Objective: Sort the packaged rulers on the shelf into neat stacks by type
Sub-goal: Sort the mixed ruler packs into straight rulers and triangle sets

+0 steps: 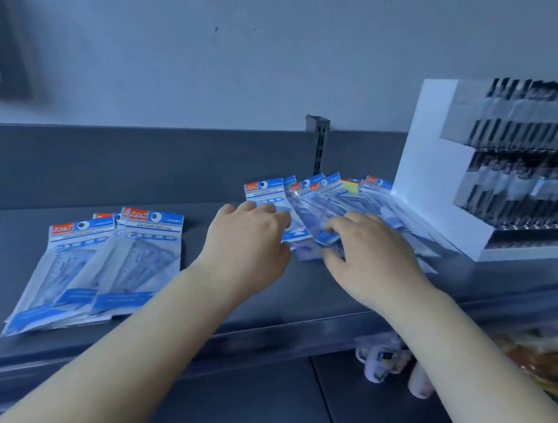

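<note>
Rulers [322, 198] half sorted: fanned heap at 1 o'clock on the shelf [5, 234], loose stack [97, 263] at 9 o'clock.
Both hands on the heap now: left hand [248, 239] curled over a pack's edge, right hand [371, 253] pinching a blue corner between thumb and fingers. Glossy clear sleeves, blue-and-white cards, triangular set squares inside. Plenty left to split, judging by the heap; the stack wants squaring. White stepped display [427, 163] at 3 o'clock, touching the heap.
</note>
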A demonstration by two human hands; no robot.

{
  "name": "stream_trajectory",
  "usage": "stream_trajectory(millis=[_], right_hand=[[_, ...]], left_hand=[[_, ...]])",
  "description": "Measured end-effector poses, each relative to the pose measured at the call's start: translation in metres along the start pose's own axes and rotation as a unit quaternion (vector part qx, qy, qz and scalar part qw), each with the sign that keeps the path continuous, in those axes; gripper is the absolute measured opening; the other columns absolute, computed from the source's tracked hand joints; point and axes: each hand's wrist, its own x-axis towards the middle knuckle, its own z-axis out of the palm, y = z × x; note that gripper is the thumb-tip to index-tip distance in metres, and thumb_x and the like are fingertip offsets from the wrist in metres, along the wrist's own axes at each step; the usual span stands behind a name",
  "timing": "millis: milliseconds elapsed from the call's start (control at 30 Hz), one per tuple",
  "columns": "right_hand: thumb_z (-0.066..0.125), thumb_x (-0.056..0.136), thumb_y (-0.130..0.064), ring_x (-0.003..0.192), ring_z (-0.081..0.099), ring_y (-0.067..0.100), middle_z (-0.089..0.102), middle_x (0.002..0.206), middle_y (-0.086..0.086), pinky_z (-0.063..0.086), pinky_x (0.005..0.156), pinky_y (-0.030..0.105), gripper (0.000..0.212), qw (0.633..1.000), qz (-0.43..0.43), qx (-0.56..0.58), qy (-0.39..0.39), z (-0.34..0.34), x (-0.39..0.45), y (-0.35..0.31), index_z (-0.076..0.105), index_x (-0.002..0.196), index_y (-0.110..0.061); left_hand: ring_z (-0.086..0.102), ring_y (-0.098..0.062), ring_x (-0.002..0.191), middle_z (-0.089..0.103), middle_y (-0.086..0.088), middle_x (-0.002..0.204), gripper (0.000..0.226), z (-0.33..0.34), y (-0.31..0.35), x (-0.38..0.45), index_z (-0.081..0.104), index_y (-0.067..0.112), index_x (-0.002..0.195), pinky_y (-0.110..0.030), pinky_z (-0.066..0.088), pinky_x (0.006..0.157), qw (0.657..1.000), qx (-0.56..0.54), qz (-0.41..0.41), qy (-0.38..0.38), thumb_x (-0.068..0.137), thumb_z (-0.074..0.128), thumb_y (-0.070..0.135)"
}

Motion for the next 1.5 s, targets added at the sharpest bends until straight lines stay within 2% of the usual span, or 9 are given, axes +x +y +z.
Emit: stream_trajectory(millis=[467,633,800,1000,1100,1200,1267,1367,1500], right_hand=[[0.052,0.090,-0.029,0.114,0.048,0.020,0.053,0.121,0.000,0.041,0.089,0.030,0.032,0.985,0.134,0.096,-0.052,0.010,-0.006,0.148,0.053,0.120,-0.017],[0.048,0.092,-0.028,0.119,0.046,0.027,0.050,0.129,0.007,0.040,0.093,0.033,0.039,0.981,0.147,0.087,-0.089,0.022,0.012,0.169,0.046,0.127,-0.011],[0.039,0.095,-0.034,0.108,0.052,0.028,0.055,0.115,0.008,0.041,0.079,0.032,0.027,0.978,0.150,0.071,-0.129,0.038,0.030,0.177,0.048,0.106,-0.011],[0.049,0.091,-0.040,0.108,0.052,0.017,0.061,0.112,-0.004,0.042,0.086,0.029,0.031,0.984,0.108,0.113,-0.084,0.031,0.019,0.180,0.056,0.114,-0.020],[0.059,0.084,-0.042,0.112,0.051,0.008,0.058,0.119,-0.012,0.039,0.092,0.023,0.034,0.976,0.100,0.184,-0.067,0.027,0.011,0.179,0.058,0.115,-0.026],[0.064,0.083,-0.036,0.112,0.053,0.006,0.059,0.120,-0.012,0.037,0.091,0.017,0.035,0.964,0.124,0.229,-0.044,0.033,0.011,0.177,0.060,0.116,-0.025],[0.069,0.080,-0.031,0.111,0.055,0.009,0.058,0.123,-0.008,0.038,0.091,0.019,0.039,0.953,0.152,0.259,-0.031,0.035,0.013,0.174,0.059,0.117,-0.022],[0.075,0.074,-0.031,0.109,0.056,0.016,0.057,0.127,-0.002,0.044,0.093,0.029,0.054,0.940,0.192,0.280,-0.024,0.038,0.016,0.169,0.054,0.123,-0.020],[0.079,0.070,-0.023,0.102,0.056,0.017,0.054,0.130,0.005,0.046,0.089,0.031,0.074,0.917,0.233,0.324,-0.026,0.035,0.017,0.163,0.042,0.134,-0.016]], left_hand=[[0.047,-0.024,0.117,0.055,-0.001,0.123,0.033,0.043,0.105,0.096,0.052,0.015,0.121,-0.033,0.033,0.094,0.993,-0.029,0.070,-0.091,0.090,0.046,0.024],[0.036,-0.023,0.130,0.043,-0.002,0.140,0.047,0.074,0.125,0.131,0.040,0.017,0.135,-0.039,0.028,0.103,0.988,-0.021,0.077,-0.132,0.096,0.038,0.042],[0.024,-0.017,0.140,0.030,0.004,0.152,0.054,0.093,0.123,0.139,0.030,0.023,0.145,-0.037,0.022,0.113,0.979,-0.068,0.074,-0.178,0.097,0.031,0.048],[0.050,-0.016,0.118,0.054,0.006,0.130,0.042,0.071,0.101,0.118,0.054,0.022,0.121,-0.033,0.044,0.095,0.968,-0.127,0.097,-0.193,0.087,0.041,0.043],[0.041,-0.002,0.130,0.047,0.021,0.139,0.062,0.062,0.089,0.105,0.054,0.033,0.128,-0.023,0.039,0.102,0.957,-0.161,0.123,-0.209,0.070,0.036,0.044],[0.030,0.014,0.130,0.044,0.026,0.138,0.063,0.054,0.082,0.096,0.057,0.035,0.127,-0.016,0.032,0.108,0.939,-0.211,0.132,-0.236,0.066,0.043,0.041],[0.041,0.015,0.122,0.058,0.026,0.125,0.056,0.054,0.078,0.092,0.068,0.034,0.112,-0.022,0.038,0.106,0.934,-0.258,0.098,-0.229,0.062,0.050,0.051],[0.060,-0.002,0.093,0.066,0.019,0.095,0.045,0.062,0.079,0.092,0.070,0.027,0.089,-0.026,0.048,0.087,0.951,-0.281,0.011,-0.131,0.064,0.062,0.063],[0.053,-0.013,0.090,0.054,0.006,0.102,0.056,0.068,0.085,0.095,0.055,0.019,0.104,-0.028,0.045,0.081,0.968,-0.204,-0.057,-0.133,0.069,0.067,0.060]])
